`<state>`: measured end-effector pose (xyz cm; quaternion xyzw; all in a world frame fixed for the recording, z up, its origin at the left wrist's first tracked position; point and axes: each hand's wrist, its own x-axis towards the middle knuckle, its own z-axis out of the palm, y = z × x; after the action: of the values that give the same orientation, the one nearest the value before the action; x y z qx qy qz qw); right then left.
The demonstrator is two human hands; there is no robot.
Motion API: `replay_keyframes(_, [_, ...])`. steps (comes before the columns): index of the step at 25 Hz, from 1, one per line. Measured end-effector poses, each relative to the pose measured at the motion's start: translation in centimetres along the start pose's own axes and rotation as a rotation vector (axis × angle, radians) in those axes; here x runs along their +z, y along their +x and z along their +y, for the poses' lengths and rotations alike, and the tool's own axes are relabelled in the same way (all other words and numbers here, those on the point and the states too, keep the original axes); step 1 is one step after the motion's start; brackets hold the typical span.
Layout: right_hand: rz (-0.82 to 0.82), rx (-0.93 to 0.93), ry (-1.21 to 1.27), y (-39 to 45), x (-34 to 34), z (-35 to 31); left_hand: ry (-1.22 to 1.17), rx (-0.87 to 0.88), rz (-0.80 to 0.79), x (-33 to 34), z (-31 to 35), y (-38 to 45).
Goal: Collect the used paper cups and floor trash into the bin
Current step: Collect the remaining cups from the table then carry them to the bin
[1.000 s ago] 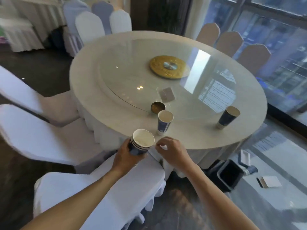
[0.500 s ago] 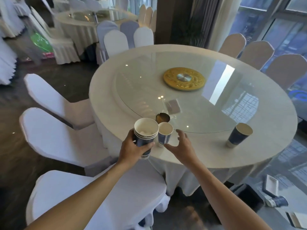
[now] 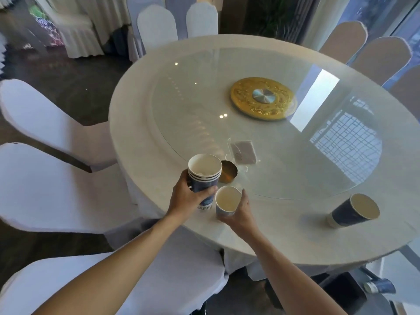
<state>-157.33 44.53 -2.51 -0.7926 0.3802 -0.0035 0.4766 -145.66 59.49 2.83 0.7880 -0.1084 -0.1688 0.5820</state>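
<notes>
**Two hands on paper cups at the near edge of the round table**

The left hand (image 3: 189, 197) grips a stack of nested paper cups (image 3: 204, 176), dark blue with white rims. Its fingers curl around the stack's lower half from the left, and the thumb (image 3: 208, 191) lies across the front of the cup wall. The stack is upright, its open mouth well above the knuckles, and it sits just in front of a small brass-coloured bowl (image 3: 229, 171) on the table.

Just to the right of the stack, a single paper cup (image 3: 227, 200) stands at the table's near edge, its mouth facing up. The right hand (image 3: 242, 213) wraps it from the right and from below: the fingertips (image 3: 243, 192) reach up along the far right side of the rim, while the palm cradles the lower wall. Whether the cup's base touches the table cannot be told. The two cups nearly touch, with the left thumb between them.

A third paper cup (image 3: 354, 211) stands well apart on the right side of the round table (image 3: 141, 133), near its edge, untouched. On the glass turntable (image 3: 295, 155) lie a clear packet (image 3: 242, 151) just beyond the bowl, and a gold centre disc (image 3: 263, 98) farther back. White-covered chairs (image 3: 45, 178) ring the table. On the floor at lower right, a dark bin (image 3: 341, 292) shows partly under the table's rim, with a small bottle-like object (image 3: 378, 286) beside it.
</notes>
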Motion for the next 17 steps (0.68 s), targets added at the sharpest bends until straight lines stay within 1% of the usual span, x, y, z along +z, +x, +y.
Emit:
replay_keyframes(5, [0.047, -0.034, 0.072, 2.1, -0.4, 0.2, 0.027, -0.016, -0.038, 1.3, 0.3, 3.2])
replay_keyframes(8, [0.054, -0.024, 0.039, 2.2, -2.2, 0.3, 0.008, -0.010, -0.060, 2.5, 1.0, 4.4])
replay_keyframes(11, [0.105, -0.027, 0.011, 1.9, -5.0, 0.5, -0.024, 0.019, -0.087, 4.7, 3.1, 5.0])
replay_keyframes(17, [0.197, 0.009, 0.009, 0.1, -11.1, 3.1, -0.103, 0.142, -0.203, 11.7, 8.9, 4.4])
